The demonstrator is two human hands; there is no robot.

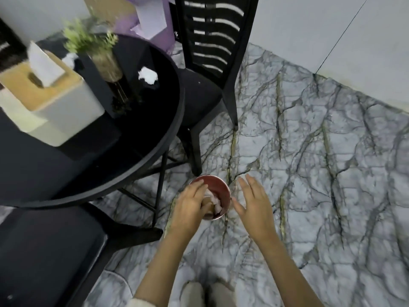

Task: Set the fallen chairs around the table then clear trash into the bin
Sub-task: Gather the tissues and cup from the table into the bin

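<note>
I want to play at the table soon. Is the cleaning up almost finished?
Nearly. The chair by the table stands upright. The left hand is over the small bin, which already holds trash, and the right hand is open beside it. Left: two crumpled tissues, one and another, on the table.
</note>
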